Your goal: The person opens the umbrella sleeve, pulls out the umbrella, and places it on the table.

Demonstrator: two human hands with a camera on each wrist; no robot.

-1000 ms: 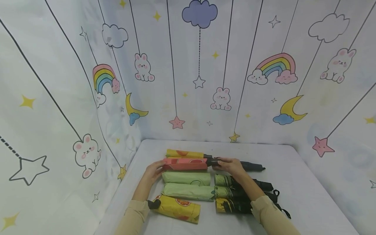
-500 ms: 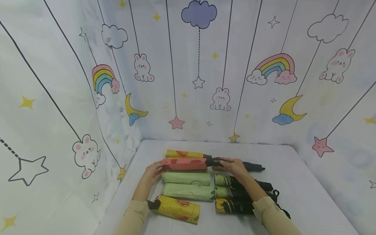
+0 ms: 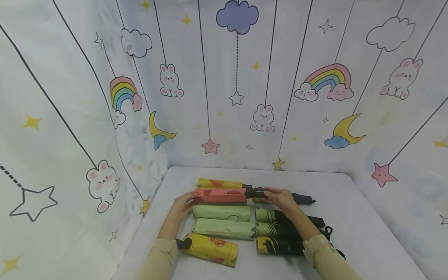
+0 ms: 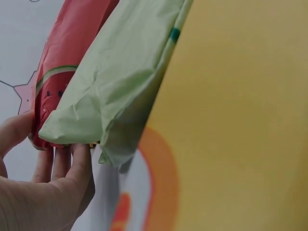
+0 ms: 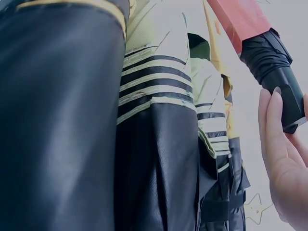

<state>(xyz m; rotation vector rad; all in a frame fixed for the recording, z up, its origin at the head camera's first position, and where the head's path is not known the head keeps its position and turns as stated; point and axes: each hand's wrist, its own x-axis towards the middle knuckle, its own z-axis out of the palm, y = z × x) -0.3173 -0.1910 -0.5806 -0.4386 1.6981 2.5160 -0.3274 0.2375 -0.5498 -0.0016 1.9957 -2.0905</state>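
Observation:
A folded umbrella in a red watermelon-print sleeve lies across both hands near the back of the table. The left hand holds the sleeve's left end, thumb on one side and fingers beneath in the left wrist view. Out of the sleeve's right end comes the black umbrella handle, which the right hand pinches near its tip between fingers and thumb. Bunched black fabric shows between handle and sleeve. Just in front lie a light green sleeve and a second green sleeve.
A yellow fruit-print sleeve lies behind the red one, and another yellow sleeve lies at the front left. Several black umbrellas with green or yellow ends, one a striped umbrella, line the right side of the white table.
The right hand has shifted slightly right along the handle toward its tip. The left hand and the red sleeve have stayed nearly still.

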